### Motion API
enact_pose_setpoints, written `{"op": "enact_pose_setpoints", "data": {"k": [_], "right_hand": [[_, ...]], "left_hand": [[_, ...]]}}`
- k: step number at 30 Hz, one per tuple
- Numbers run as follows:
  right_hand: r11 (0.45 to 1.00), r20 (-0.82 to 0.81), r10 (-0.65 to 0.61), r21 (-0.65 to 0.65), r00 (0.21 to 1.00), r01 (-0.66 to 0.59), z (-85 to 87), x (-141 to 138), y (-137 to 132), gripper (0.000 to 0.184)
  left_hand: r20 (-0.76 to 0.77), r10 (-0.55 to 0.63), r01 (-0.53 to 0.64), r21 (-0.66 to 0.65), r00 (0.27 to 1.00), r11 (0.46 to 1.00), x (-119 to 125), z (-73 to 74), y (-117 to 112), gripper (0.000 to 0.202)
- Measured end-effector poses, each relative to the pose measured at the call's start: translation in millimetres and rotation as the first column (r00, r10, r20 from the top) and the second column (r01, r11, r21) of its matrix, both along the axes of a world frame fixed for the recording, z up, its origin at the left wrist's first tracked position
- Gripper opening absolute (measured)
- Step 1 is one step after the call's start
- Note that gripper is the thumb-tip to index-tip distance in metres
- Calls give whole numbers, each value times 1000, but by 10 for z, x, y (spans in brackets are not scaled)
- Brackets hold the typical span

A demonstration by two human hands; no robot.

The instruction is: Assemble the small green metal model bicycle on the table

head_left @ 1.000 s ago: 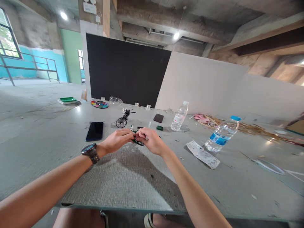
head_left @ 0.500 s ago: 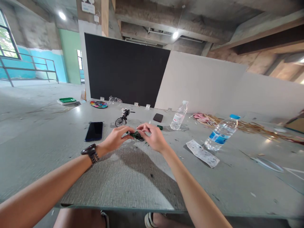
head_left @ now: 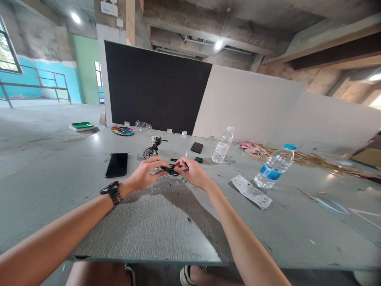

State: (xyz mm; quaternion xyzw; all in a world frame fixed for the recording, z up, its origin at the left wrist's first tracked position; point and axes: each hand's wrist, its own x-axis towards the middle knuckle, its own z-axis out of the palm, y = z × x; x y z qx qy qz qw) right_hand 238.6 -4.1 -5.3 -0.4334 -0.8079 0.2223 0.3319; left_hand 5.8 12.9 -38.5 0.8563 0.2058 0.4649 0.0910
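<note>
A small dark green model bicycle (head_left: pixel 169 170) lies on its side low over the table, its wheel partly hidden by my fingers. My left hand (head_left: pixel 149 171), with a dark watch on the wrist, is closed on its left end. My right hand (head_left: pixel 190 171) pinches a thin, dark, stick-like tool (head_left: pixel 182 160) whose lower end reaches the bicycle; its exact kind is too small to tell. Just behind my left hand stands a black model bicycle part (head_left: pixel 151 152) with a spoked wheel. A small green piece (head_left: pixel 199 159) rests behind my right hand.
A phone (head_left: pixel 116 165) lies at the left and a dark flat case (head_left: pixel 197 147) farther back. Two water bottles (head_left: pixel 224 145) (head_left: pixel 275 167) and a printed paper slip (head_left: pixel 251 192) are on the right. A paint palette (head_left: pixel 122 131) sits near the black board (head_left: pixel 157 85).
A thin stick-like tool now shows in my right hand, which has come in closer to the green bicycle. My left hand keeps its hold. The view has shifted slightly.
</note>
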Motion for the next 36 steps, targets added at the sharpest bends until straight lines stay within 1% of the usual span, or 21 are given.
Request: {"op": "enact_pose_setpoints", "data": {"k": [4, 8, 10, 11, 13, 15, 17, 19, 22, 25, 27, 31, 36], "right_hand": [[1000, -32, 8, 11, 999, -7, -21, -9, 8, 45], [1000, -1, -6, 30, 1000, 6, -35, -33, 10, 45], [993, -35, -34, 111, 999, 38, -32, -71, -15, 43], [980, -69, -54, 186, 996, 66, -30, -98, -34, 41], [920, -138, -76, 372, 987, 123, -29, -169, -84, 40], [845, -156, -58, 518, 986, 132, -41, -247, -134, 41], [789, -119, -46, 605, 992, 110, -66, -313, -167, 40], [755, -74, -59, 649, 996, 93, -97, -351, -177, 36], [737, -14, -95, 671, 995, 80, -146, -362, -161, 31], [731, 26, -126, 678, 992, 75, -191, -367, -141, 27], [730, -8, -130, 676, 991, 102, -217, -389, -132, 26], [735, -131, -132, 652, 982, 186, -248, -452, -119, 29], [733, -142, -131, 653, 981, 192, -241, -486, -123, 27]], "left_hand": [[39, 19, -18, -30, 999, 999, 1, 16, -6, 15], [30, -51, 53, -72, 998, 996, 5, 22, -18, 16], [46, -40, 43, -75, 998, 996, 15, 21, -29, 18], [62, -17, 22, -71, 998, 997, 24, 20, -36, 18], [101, 44, -37, -71, 994, 997, 45, 19, -50, 19], [141, 108, -96, -87, 984, 992, 67, 20, -61, 18], [175, 161, -144, -105, 971, 984, 87, 21, -65, 16], [206, 206, -182, -128, 957, 975, 102, 20, -60, 15], [243, 248, -205, -190, 938, 960, 119, 19, -46, 14], [251, 244, -187, -229, 937, 955, 127, 27, -42, 15], [248, 237, -183, -222, 939, 958, 127, 38, -49, 16], [245, 247, -205, -185, 938, 961, 125, 61, -69, 15], [248, 270, -231, -176, 930, 957, 132, 68, -68, 14]]}}
